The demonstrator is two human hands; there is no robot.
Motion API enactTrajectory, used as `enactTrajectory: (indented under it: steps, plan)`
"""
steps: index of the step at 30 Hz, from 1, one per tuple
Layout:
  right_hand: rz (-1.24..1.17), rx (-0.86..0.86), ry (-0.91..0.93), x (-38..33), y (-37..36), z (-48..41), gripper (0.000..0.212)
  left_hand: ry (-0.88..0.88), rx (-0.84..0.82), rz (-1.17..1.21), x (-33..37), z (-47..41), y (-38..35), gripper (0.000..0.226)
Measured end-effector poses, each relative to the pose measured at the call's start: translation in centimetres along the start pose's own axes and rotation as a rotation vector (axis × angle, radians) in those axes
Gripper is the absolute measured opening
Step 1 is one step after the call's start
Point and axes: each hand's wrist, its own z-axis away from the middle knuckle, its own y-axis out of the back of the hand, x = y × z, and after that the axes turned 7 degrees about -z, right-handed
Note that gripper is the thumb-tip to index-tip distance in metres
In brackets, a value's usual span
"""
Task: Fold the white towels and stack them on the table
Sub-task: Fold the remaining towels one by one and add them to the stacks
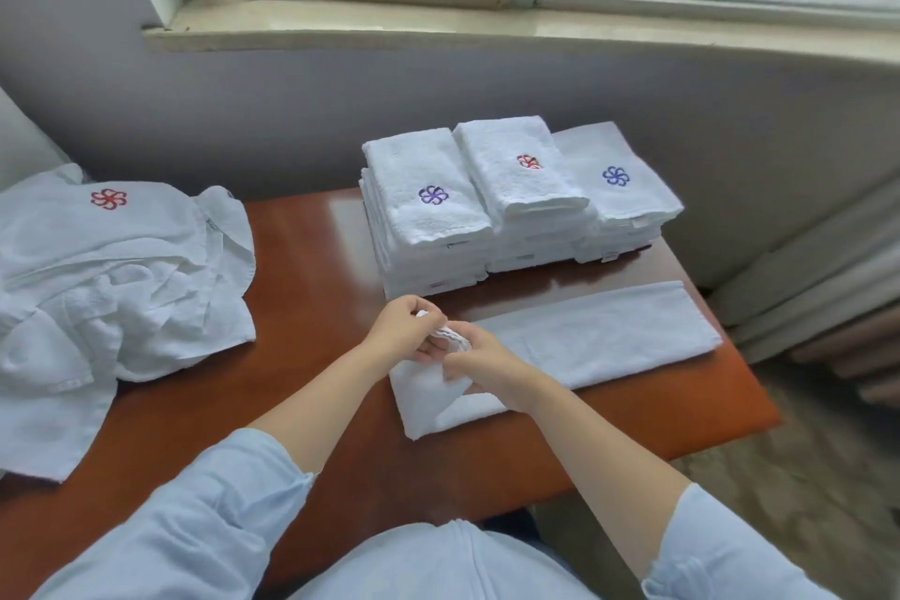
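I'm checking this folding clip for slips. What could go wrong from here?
Left hand and right hand pinch only the towel's left end, so the fold may land crooked. Its right corner reaches the table's edge and might slip off. The middle stack's top towel sits askew and could slide.

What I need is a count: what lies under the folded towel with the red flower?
Beneath the red-flower towel sits a stack of folded white towels on the table; only their front edges and tags show. Their tops and emblems are covered, so no sure count.
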Motion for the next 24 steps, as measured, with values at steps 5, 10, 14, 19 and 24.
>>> enactTrajectory:
  steps: [5, 10, 14, 19, 24]
  plan:
    - [0.052, 0.222, 0.01, 1.5, 6.0, 0.9, 0.035, -0.018, -0.045, 0.015, 2.9, -1.6, -5.9, 0.016]
    - [0.061, 0.286, -0.024, 3.3, 11.2, 1.0, 0.015, -0.061, -0.054, 0.052, 4.6, -3.5, -10.7, 0.02]
    - [0.1, 0.315, -0.063, 4.9, 14.4, 0.3, 0.022, -0.146, 0.154, -0.212, 3.5, -4.4, -12.3, 0.021]
    - [0.167, 0.304, -0.03, 6.1, 16.2, -1.1, 0.017, -0.252, 0.336, -0.688, 0.8, -3.5, -12.9, 0.027]
    - [0.288, 0.336, -0.002, 7.0, 16.9, -2.2, 0.013, -0.306, 0.231, -0.952, -1.4, -2.5, -13.3, 0.037]
